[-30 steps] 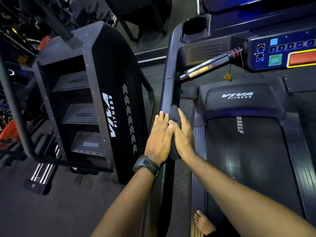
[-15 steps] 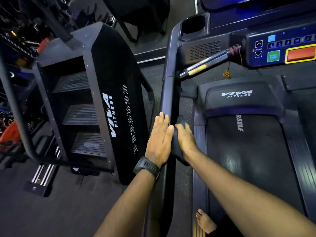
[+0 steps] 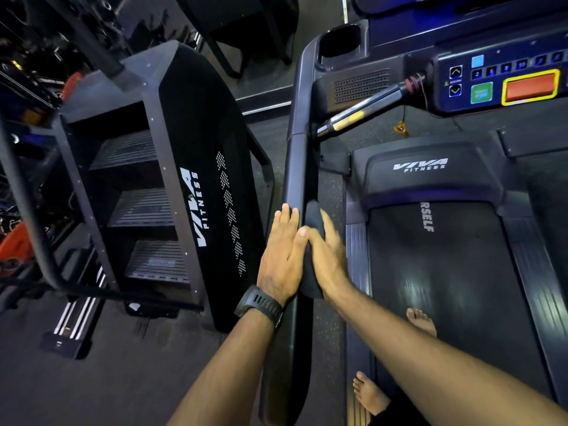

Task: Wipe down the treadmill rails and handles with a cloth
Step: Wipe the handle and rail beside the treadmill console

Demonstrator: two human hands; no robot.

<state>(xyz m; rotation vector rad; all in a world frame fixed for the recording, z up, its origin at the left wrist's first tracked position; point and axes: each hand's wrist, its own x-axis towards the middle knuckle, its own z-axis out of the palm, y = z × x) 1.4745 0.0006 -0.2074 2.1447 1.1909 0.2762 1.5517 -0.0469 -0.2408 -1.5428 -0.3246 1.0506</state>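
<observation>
The treadmill's dark left side rail [image 3: 296, 167] runs from the console toward me. A dark cloth [image 3: 313, 215] is draped on the rail's inner side. My right hand [image 3: 330, 256] presses the cloth against the rail with its fingers stretched forward and slightly blurred. On the rail's outer side, opposite the right hand, my left hand [image 3: 281, 253] lies flat with straight fingers and wears a black watch. A grey handle bar [image 3: 362, 107] slants from the rail to the console [image 3: 507, 78].
A black stair-climber machine [image 3: 196, 186] stands close on the left of the rail, with a narrow floor gap between. My bare feet [image 3: 421, 321] are on the treadmill belt [image 3: 445, 272]. A cup holder [image 3: 338, 41] sits at the rail's far end.
My right hand slid the cloth back toward me along the rail with fingers curled, then pushed it forward again with fingers stretched. The left hand stayed nearly in place. The view shifted slightly.
</observation>
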